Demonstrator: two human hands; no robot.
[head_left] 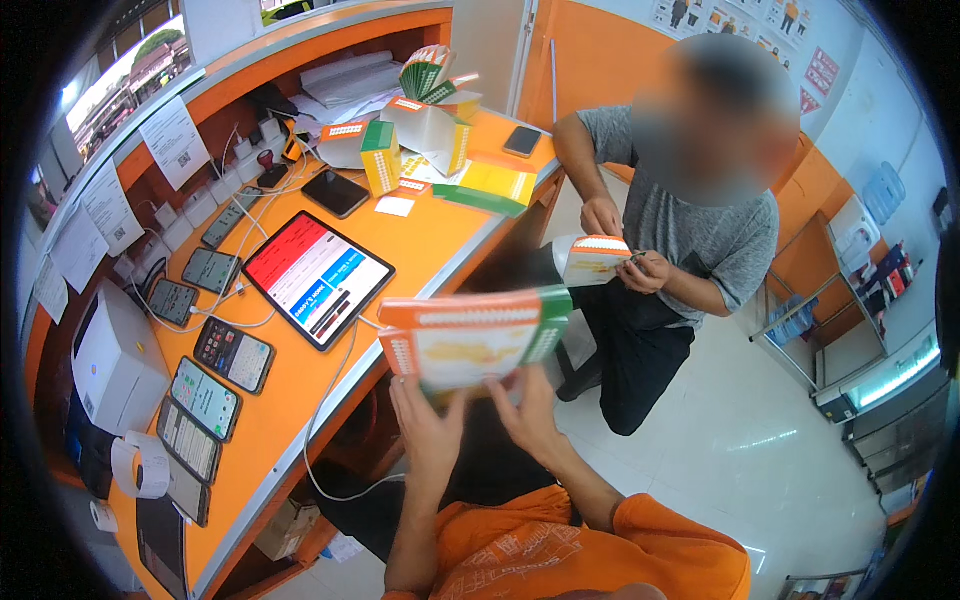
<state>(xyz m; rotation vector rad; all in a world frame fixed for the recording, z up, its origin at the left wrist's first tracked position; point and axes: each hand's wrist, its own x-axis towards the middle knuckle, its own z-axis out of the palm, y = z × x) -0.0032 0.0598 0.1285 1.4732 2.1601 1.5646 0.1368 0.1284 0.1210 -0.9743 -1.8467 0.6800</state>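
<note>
I hold an orange, white and green cardboard box (470, 338) in front of me, partly folded. My left hand (425, 418) grips its lower left side and my right hand (530, 408) supports its lower right side from below. The box hangs beside the edge of the orange counter (440, 235). A seated person in a grey shirt (700, 230) faces me and holds a similar white and orange box (590, 260) in both hands.
A tablet (318, 278) with a lit screen lies on the counter, with several phones (205, 395) on cables to its left. Folded boxes (425, 125) and flat cardboard (490, 185) sit at the far end. A white printer (115, 365) stands at the left.
</note>
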